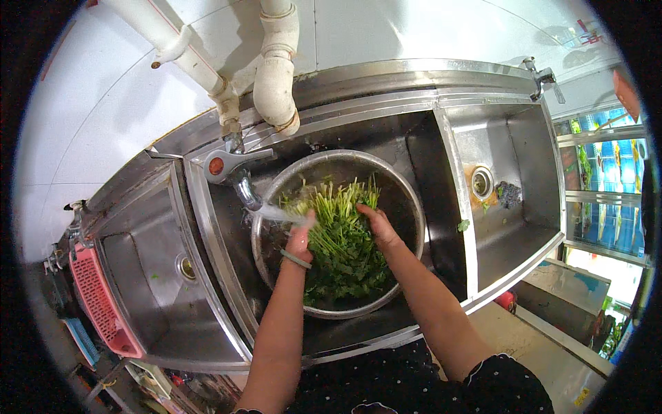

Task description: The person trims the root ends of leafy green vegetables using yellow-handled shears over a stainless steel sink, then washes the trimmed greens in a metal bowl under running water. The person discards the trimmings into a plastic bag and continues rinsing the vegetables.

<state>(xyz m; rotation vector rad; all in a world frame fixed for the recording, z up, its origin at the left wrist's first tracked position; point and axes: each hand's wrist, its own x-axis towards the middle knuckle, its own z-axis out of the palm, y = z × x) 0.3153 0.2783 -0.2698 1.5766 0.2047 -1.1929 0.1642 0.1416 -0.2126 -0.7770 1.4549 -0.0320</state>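
A large bunch of leafy green herbs (344,243), its cut stems pointing away from me, fills much of a round metal basin (420,227) in the middle sink. My left hand (302,233), with a pale band at the wrist, holds the bunch at its left side, near the stems. My right hand (380,225) grips the opposite side; some of its fingers are hidden by the greens. Water runs from the faucet (248,194) towards my left hand and the stems beside it.
Empty-bottomed side sinks with drains (482,183) flank the middle one; the right holds dark debris (509,194). A leaf (463,225) lies on the right divider. White pipes (274,88) rise behind. A pink plastic basket (101,300) stands at far left, a glass-doored cooler (605,165) at right.
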